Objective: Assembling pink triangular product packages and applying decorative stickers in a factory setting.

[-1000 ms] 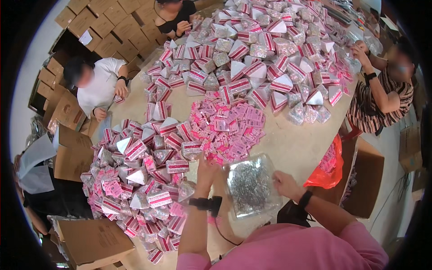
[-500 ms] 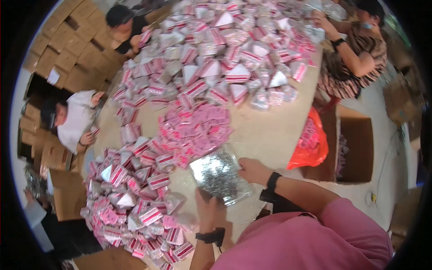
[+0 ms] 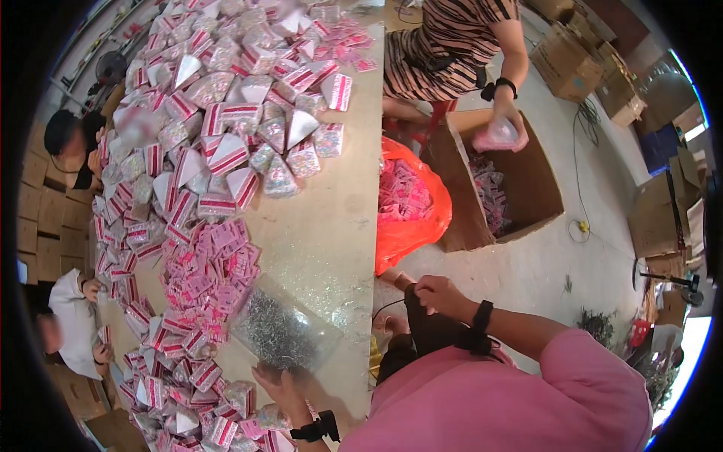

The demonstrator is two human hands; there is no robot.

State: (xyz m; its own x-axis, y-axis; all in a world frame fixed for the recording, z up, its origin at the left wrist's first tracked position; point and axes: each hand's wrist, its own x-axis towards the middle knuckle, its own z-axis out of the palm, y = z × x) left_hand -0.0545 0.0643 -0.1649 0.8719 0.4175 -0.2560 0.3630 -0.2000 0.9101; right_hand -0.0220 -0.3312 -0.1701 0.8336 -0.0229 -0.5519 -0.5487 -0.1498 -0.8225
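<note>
On the table lies a shallow clear plastic tray (image 3: 322, 330) holding a heap of small thin dark-silver bits (image 3: 273, 340), too fine to name. My left hand (image 3: 282, 393) is at its near edge, fingers apart and gripping nothing; whether they touch the tray I cannot tell. Off the table's right side, above my lap, my right hand (image 3: 443, 297) has its fingers curled in, and anything inside them is hidden. A pile of pink printed cards (image 3: 207, 271) borders the tray on the left. Clear-wrapped wedge-shaped packs with pink-and-white bands (image 3: 226, 154) cover much of the table (image 3: 324, 218).
Beside the table's right edge hangs an orange plastic bag (image 3: 429, 211) of pink pieces. An open cardboard box (image 3: 527, 203) stands beyond it, where a person in a striped garment (image 3: 452, 53) holds a pink-and-clear item. Two people work at the left; a cable (image 3: 578, 181) crosses the floor.
My view has turned right. Both hands have come off the tray; my right hand has moved away beyond the table edge. The striped-garment person's hand is now over the cardboard box.
</note>
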